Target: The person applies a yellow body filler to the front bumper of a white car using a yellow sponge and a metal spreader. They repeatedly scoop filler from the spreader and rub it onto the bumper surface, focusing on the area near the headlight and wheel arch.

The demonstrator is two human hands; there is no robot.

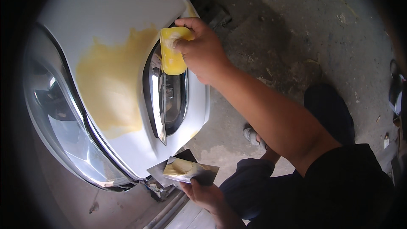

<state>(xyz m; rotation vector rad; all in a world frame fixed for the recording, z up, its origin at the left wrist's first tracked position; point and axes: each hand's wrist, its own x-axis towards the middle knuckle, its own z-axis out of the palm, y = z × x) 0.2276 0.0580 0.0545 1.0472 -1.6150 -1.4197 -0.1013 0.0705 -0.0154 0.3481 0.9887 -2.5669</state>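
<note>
My right hand (203,46) pinches a yellow putty spreader (174,65) between thumb and fingers. Pale putty smears its face, and it covers the upper end of a dark lamp recess (173,108) with chrome trim. Left of that lamp, a broad yellow filler patch (109,82) spreads over the white car bumper (117,3). Lower down, my left hand (205,195) grips thin flat plates, apparently metal scrapers, fanned across one another. A mound of yellowish putty (179,168) lies on the top plate (206,176). My left fingers are partly hidden underneath.
A clear headlight (63,124) curves along the bumper's left side. Stained concrete floor (286,38) extends to the right, with a grey shoe (251,135) and dark-trousered legs (329,111) on it. Pale boards or rails (187,214) lie below my left hand. Assorted items (397,92) line the right edge.
</note>
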